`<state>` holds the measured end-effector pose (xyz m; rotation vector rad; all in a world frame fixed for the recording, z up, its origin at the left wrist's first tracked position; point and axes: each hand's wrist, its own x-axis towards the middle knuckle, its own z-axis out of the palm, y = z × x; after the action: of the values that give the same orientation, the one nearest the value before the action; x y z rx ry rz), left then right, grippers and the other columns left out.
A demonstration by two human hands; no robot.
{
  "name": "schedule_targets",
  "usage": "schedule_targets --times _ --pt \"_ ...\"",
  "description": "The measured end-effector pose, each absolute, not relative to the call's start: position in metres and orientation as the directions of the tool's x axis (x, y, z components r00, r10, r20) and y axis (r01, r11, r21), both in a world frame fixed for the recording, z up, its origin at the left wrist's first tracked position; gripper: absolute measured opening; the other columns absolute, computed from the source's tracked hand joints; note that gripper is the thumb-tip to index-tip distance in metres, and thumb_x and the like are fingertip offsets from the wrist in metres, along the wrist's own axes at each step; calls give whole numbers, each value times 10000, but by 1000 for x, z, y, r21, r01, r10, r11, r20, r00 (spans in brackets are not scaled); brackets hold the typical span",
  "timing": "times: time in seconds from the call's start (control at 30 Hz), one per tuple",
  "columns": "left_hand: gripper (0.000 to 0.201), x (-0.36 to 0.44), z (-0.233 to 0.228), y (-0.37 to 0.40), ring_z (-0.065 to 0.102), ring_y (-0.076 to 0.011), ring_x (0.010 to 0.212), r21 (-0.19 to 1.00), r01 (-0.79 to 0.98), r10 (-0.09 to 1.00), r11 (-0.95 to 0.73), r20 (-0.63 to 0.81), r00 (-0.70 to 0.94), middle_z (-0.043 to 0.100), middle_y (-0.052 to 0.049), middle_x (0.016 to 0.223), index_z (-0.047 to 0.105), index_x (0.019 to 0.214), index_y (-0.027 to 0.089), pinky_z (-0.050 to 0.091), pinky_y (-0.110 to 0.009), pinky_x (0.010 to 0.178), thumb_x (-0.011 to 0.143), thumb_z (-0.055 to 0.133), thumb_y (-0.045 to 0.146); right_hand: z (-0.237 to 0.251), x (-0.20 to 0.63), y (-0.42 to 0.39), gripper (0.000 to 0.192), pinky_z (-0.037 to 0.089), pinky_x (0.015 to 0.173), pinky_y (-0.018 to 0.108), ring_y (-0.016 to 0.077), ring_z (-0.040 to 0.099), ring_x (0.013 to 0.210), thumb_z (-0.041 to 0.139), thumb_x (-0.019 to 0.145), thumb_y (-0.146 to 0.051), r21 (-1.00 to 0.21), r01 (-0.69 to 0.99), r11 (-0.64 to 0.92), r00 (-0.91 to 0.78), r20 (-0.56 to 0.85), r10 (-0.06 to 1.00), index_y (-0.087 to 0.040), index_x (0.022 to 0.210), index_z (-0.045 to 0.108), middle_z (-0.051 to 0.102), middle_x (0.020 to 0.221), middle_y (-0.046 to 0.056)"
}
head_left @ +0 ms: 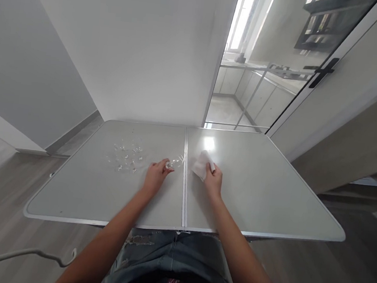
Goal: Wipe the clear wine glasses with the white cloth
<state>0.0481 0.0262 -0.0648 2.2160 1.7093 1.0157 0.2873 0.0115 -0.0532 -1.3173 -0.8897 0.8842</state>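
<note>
My left hand (158, 174) is closed, its thumb and fingers pinching one end of a small clear, shiny piece (176, 162), glass or plastic. That piece points right, toward the table's middle seam. Across the seam, my right hand (213, 180) is closed on a white tissue (201, 165), its loose part hanging out to the left of the fingers. Left of my left hand, a group of several clear, shiny pieces (127, 158) rests on the table; their outlines are faint and their exact kind cannot be made out.
The pale folding table (264, 191) has a metal rim and a centre seam (184, 182). A white wall (157, 56) stands behind it. At the right back is a glass door with a black handle (324, 73). A pale cable (26, 251) shows at lower left.
</note>
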Motion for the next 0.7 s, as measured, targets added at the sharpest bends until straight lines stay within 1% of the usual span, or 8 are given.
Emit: schedule_targets --times 0.1,0.2,0.27,0.33,0.4,0.5,0.6,0.7 --pt "382 52 -71 31 669 -200 744 339 830 859 -443 425 285 750 -43 875 612 1241 233 432 -308 727 931 616 456 -44 271 10 411 359 531 266 126 389 529 507 910 -555 -949 252 191 186 241 952 -185 979 672 493 614 -23" --pt "441 52 -79 31 681 -200 752 242 836 824 -493 439 359 759 -64 911 598 1297 212 428 -313 729 942 593 475 -40 263 3 311 379 611 281 148 446 604 500 927 -460 -866 370 337 5 364 931 -226 1061 654 589 754 8" --pt "460 49 -84 29 685 -199 751 197 839 805 -507 456 379 758 -72 890 592 1310 198 428 -315 734 951 574 485 -42 264 0 241 392 661 293 166 485 675 534 909 -411 -849 372 376 -49 387 921 -240 1064 606 623 856 26" --pt "463 47 -88 28 682 -199 733 141 837 777 -529 477 411 752 -79 856 597 1302 178 427 -317 729 958 561 486 -44 269 0 216 381 666 293 165 467 669 542 904 -385 -886 303 351 -95 338 936 -257 1076 519 594 828 5" --pt "449 45 -90 28 673 -196 704 81 827 738 -556 507 447 739 -78 815 602 1287 158 425 -317 712 967 552 468 -44 275 3 212 355 638 279 153 415 624 516 917 -379 -945 190 267 -164 238 957 -274 1082 433 511 735 -39" --pt "385 44 -90 28 654 -181 668 5 784 657 -621 549 517 710 -52 755 594 1280 150 420 -312 695 988 537 396 -35 281 7 207 338 629 266 152 392 638 475 928 -379 -989 72 130 -297 104 949 -282 1088 386 435 716 -54" --pt "328 45 -86 26 639 -164 649 -18 741 612 -671 551 568 691 -32 731 589 1264 167 416 -303 685 1001 522 352 -23 284 8 215 351 653 265 154 402 691 478 899 -325 -990 112 91 -421 36 906 -277 1092 395 435 768 -44" --pt "321 45 -80 24 644 -159 669 7 736 615 -676 556 559 693 -31 749 584 1256 182 426 -300 711 1005 512 368 -18 288 8 239 371 689 280 158 394 720 464 862 -233 -960 195 201 -490 83 868 -266 1089 399 415 793 -37"
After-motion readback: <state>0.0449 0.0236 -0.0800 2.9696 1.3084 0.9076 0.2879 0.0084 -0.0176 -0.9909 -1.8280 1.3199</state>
